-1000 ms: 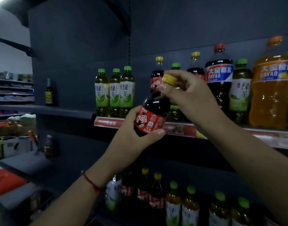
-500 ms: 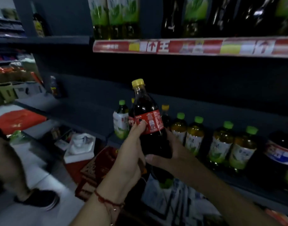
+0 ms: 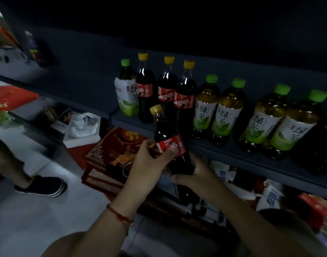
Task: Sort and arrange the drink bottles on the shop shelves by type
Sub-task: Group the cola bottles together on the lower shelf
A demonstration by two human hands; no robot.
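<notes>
Cola bottle with yellow cap and red label (image 3: 165,135), dark plastic, sat upright in both our hands, out in front of the lower grey shelf (image 3: 233,154) and not resting on it.

Working left to right, we noted:

- Far left, a second person's leg and a black shoe with white stripes (image 3: 41,186) on the pale floor.
- A white box (image 3: 82,127) and flat red printed cartons (image 3: 112,154) on the floor, just below the shelf's left end.
- Our left hand (image 3: 149,164), red string bracelet (image 3: 120,217) at the wrist, gripped the bottle at the label, thumb across the red band and fingers curled round the back.
- Our right hand (image 3: 196,175) held the bottle's lower body from the right, thumb along its base. How far those fingers wrapped behind we could not tell.
- On the shelf, one green-capped tea bottle with a white and green label (image 3: 127,91) stood at the left end of the row.
- Just beside it, three yellow-capped cola bottles (image 3: 165,89) of the same kind stood close together, directly behind the one we held.
- Right of those, four green-capped tea bottles with amber liquid (image 3: 251,115) stood in two touching pairs, a small gap between the pairs.
- At the far right, a large dark bottle (image 3: 318,149), only partly lit; we could not read its label.
- Under the shelf, white and red packets (image 3: 270,195) lay in shadow.
</notes>
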